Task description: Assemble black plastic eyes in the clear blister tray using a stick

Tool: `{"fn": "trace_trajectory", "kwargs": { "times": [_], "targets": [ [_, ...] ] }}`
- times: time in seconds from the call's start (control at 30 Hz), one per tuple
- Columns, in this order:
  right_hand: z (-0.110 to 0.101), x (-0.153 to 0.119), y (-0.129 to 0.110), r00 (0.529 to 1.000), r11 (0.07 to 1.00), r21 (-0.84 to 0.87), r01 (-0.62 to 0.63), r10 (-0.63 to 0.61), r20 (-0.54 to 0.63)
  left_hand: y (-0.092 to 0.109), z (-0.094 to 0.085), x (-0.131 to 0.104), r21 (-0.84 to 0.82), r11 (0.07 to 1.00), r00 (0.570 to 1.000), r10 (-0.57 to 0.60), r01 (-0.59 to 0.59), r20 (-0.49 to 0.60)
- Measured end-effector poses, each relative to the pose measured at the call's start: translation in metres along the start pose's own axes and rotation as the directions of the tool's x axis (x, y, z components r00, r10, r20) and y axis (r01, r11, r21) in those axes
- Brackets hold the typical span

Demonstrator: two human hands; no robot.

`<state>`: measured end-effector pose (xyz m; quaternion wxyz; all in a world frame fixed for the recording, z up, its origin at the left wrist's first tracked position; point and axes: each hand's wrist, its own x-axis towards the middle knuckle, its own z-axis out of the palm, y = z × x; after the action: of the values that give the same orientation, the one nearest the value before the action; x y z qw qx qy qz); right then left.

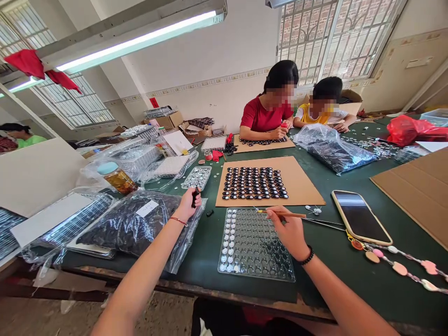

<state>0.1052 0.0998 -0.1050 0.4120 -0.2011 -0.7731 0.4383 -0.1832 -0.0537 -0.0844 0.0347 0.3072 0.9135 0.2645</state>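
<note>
My left hand (188, 205) is closed around a small black piece (195, 198), held above a plastic bag of black pieces (129, 224). In my right hand (289, 231) is a slim wooden-handled tool (289, 214); its thin tip points left over the top edge of a clear plastic tray (266, 247). White round discs (229, 244) fill the tray's left columns, and its other cells look clear. Behind the tray, rows of black pieces with white ovals (255, 183) lie on a cardboard sheet (304, 186). One loose black piece (210, 213) rests on the green table.
A phone (362, 218) with a beaded strap lies at right, beside thin metal tweezers (325, 224). A small tray of discs (197, 178) and a lidded jar (117, 177) stand to the left. Two people (261, 114) sit across the table near another filled plastic bag (336, 147).
</note>
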Motion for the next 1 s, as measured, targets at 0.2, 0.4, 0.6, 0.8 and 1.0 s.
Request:
{"fn": "trace_trajectory", "kwargs": {
  "times": [0.2, 0.4, 0.6, 0.8, 1.0],
  "targets": [
    [0.001, 0.0, 0.0, 1.0, 1.0, 0.018, -0.022, 0.022, 0.013, 0.011, 0.01, -0.031, -0.517, 0.849, 0.991, -0.051, 0.107, 0.121],
    [0.001, 0.001, 0.005, 1.0, 1.0, 0.003, -0.027, 0.027, 0.01, 0.003, 0.014, -0.036, -0.602, 0.777, 0.98, -0.096, 0.183, 0.174],
    [0.002, 0.002, 0.007, 1.0, 0.999, 0.024, -0.03, 0.03, 0.01, -0.012, 0.031, -0.05, 0.241, 0.951, 0.976, 0.159, -0.192, 0.148],
    [0.004, 0.003, 0.011, 0.999, 0.996, 0.073, -0.046, 0.045, 0.01, -0.016, 0.036, -0.054, 0.287, 0.93, 0.973, 0.215, -0.231, 0.087],
    [0.001, 0.007, 0.01, 0.988, 0.964, 0.225, -0.142, 0.153, -0.032, 0.047, 0.028, -0.067, -0.122, 0.964, 0.968, 0.246, -0.238, 0.054]
  ]
}}
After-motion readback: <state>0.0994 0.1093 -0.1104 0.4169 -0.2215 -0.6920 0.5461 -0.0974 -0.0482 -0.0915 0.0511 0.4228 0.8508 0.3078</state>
